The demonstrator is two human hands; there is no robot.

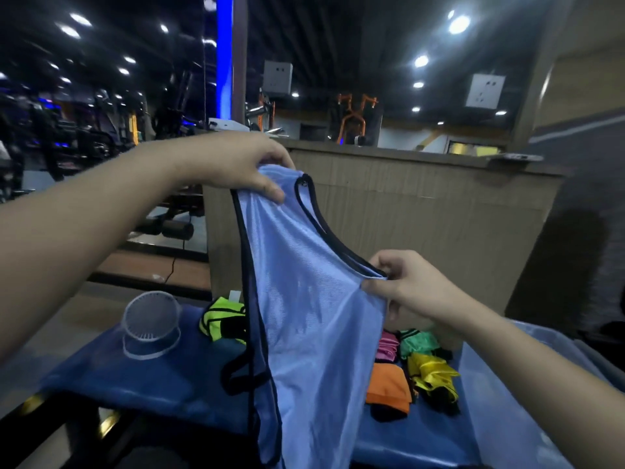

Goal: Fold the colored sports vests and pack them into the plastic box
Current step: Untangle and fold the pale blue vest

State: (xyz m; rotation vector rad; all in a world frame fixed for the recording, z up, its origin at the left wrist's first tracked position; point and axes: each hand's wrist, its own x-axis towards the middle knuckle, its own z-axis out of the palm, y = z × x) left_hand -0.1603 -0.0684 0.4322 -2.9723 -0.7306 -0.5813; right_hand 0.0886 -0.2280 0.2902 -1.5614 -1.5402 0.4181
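Above blue mat [142,384]: left hand [236,164], right hand [406,282] pinch light-blue vest [304,299].

Vest [304,299] hangs mid-frame between hands, over the bench [142,384]. Cup [152,324] on bench at left. Folded vests [406,367] right, beside box [500,384].

Dim gym: ceiling spotlights [459,24], blue pillar [224,55], wooden counter [422,198], orange machines [355,113].

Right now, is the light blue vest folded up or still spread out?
Spread out. The light blue vest hangs full length in the air, its top pinched by the left hand and right hand.
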